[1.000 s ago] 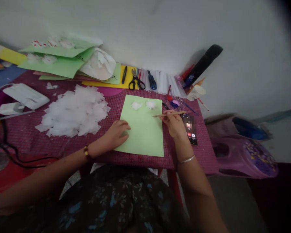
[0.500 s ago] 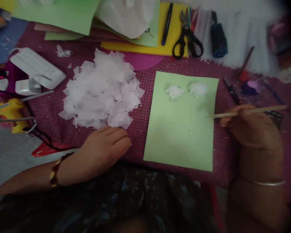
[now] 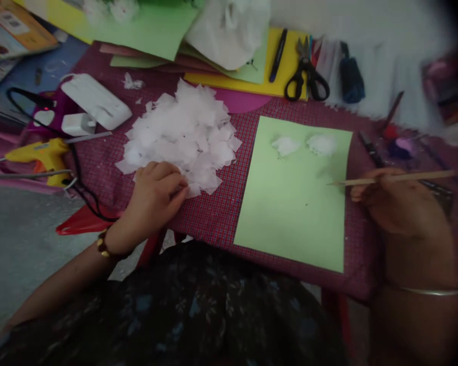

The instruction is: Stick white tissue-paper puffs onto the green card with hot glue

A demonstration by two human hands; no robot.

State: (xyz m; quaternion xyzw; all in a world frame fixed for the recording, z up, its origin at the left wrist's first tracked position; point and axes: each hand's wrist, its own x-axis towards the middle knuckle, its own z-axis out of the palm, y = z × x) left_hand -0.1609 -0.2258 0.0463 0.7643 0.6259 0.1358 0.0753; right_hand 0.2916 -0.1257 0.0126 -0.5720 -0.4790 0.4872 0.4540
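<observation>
My left hand rests at the near edge of a heap of white paper squares. Its fingers are curled, with the thumb against them, and whatever is between them is hidden. In my right hand is a thin wooden stick, gripped with its narrow tip pointing left over a light green paper sheet. Two crumpled white paper tufts, a left one and a right one, sit near the top of that sheet.
A yellow glue gun and a white power adapter lie on the left. Scissors and a dark marker rest on yellow sheets at the back. A dark pen lies right of the green sheet.
My left hand has moved up onto the edge of the paper heap, its fingers now more curled. My right hand still holds the stick above the green sheet. The whole view has shifted slightly.
</observation>
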